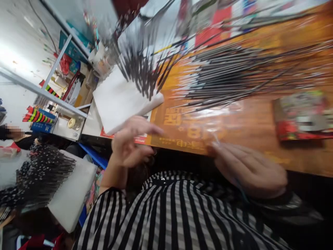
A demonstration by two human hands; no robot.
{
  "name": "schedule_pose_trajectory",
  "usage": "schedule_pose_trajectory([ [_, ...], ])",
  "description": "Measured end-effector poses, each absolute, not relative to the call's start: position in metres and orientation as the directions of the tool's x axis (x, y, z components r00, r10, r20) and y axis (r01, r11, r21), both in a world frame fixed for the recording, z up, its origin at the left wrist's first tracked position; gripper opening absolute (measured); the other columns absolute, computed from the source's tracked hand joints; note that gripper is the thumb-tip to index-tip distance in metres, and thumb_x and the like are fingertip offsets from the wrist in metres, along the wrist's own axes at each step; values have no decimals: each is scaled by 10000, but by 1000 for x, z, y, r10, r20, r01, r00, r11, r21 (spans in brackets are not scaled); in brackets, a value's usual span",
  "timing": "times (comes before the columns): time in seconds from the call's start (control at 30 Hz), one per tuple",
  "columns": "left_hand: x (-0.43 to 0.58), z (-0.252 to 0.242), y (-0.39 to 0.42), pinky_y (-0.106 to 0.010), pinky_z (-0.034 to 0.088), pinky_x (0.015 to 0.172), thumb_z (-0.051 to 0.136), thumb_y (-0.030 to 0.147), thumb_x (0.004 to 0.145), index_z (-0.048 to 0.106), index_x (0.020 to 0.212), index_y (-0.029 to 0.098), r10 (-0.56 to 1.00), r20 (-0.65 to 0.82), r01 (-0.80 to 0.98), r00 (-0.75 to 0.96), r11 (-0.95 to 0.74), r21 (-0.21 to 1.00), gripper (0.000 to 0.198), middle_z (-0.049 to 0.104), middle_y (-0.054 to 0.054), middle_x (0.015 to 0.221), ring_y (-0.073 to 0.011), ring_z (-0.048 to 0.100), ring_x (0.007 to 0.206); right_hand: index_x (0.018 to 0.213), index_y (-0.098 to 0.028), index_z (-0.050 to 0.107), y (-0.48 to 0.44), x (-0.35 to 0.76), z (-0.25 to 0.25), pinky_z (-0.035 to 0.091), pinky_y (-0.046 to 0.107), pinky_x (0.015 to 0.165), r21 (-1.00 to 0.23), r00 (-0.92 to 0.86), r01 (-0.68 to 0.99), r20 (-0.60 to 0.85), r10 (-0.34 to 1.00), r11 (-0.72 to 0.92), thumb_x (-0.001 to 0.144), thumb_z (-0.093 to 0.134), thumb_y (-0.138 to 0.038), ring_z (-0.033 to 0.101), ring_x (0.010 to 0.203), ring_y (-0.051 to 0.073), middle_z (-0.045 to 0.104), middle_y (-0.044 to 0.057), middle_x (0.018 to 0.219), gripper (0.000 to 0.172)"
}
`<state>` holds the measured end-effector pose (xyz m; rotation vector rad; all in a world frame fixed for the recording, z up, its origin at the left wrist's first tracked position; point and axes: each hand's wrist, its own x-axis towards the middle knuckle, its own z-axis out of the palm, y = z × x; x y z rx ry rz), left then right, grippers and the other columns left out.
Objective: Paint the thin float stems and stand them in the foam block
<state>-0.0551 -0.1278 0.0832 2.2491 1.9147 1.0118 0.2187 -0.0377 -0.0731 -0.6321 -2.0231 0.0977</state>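
Observation:
My left hand [132, 140] is raised at the table's front edge, beside a white foam block [122, 100]. Its index finger points right and its thumb stands apart below, with nothing visible between them. Dark slender sticks [145, 73] stand upright in the foam, blurred by motion. Over the front edge, further right, is my right hand [249, 166], its fingers pressed together at the tips. A faint pale glint shows at those fingertips, but what they hold is too blurred to make out. Behind both hands lies a bundle of thin dark rods [221, 73] with pale tips.
Printed orange sheeting covers the table [187, 135]. A colourful box [303, 118] sits at the right. On the left, a second white block [75, 191] holds many dark speckled sticks. A metal frame [57, 62], jars [100, 62] and another person [15, 133] are beyond.

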Motion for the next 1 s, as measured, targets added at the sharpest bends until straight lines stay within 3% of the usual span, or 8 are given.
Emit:
schedule_pose_trajectory([
  [0.07,-86,93,-115,-454,478,1076,451,548,1004,554,1321,278,872,479,966,-101,-29,256,429,640,-68,1258,-233,584,1211,1540,-153,410,-32,216,-68,632,350,856,-183,-396,327,864,311,927,959,623,-134,759,901,238,779,139,1047,619],
  [0.17,-130,90,-109,-531,415,1102,632,568,902,588,1314,230,855,362,916,-371,401,-9,535,587,-132,1342,-335,507,1284,1516,-81,426,-26,213,-61,642,370,830,-156,-369,318,888,274,935,949,600,-81,757,915,254,772,157,1048,593],
  [0.23,-152,77,-111,-543,432,1067,708,545,849,572,1354,260,826,276,838,-492,535,-108,596,546,-137,1375,-369,468,1302,1498,-87,449,-24,213,-60,651,372,830,-166,-365,319,887,283,933,942,591,-61,754,940,254,768,146,1072,575],
  [0.4,-170,53,-116,-468,474,997,719,506,841,555,1379,257,850,267,835,-454,511,-206,615,537,-139,1294,-343,482,1228,1478,-157,493,-25,213,-66,650,370,880,-237,-354,312,870,344,920,935,587,-69,739,1009,236,756,121,1134,558],
  [0.67,-130,51,-120,-430,486,832,578,675,879,530,1370,198,830,290,746,-477,556,-367,685,568,-151,1153,-335,556,1057,1509,-156,460,-22,212,-64,638,357,892,-247,-322,294,884,339,923,937,580,-57,730,1020,226,757,121,1125,593],
  [0.8,-113,49,-104,-431,478,805,517,672,908,530,1345,166,808,302,712,-506,589,-382,668,564,-165,1142,-330,569,1005,1523,-173,439,-21,212,-65,642,354,905,-291,-304,272,879,368,917,932,591,-58,734,1031,222,759,114,1132,621],
  [1.0,-106,56,-74,-447,498,766,476,590,946,535,1299,133,859,254,777,-445,511,-367,580,568,-207,1149,-351,567,1017,1538,-190,416,-21,212,-56,655,352,858,-312,-281,267,880,383,912,930,551,-46,753,977,223,766,109,1099,639],
])
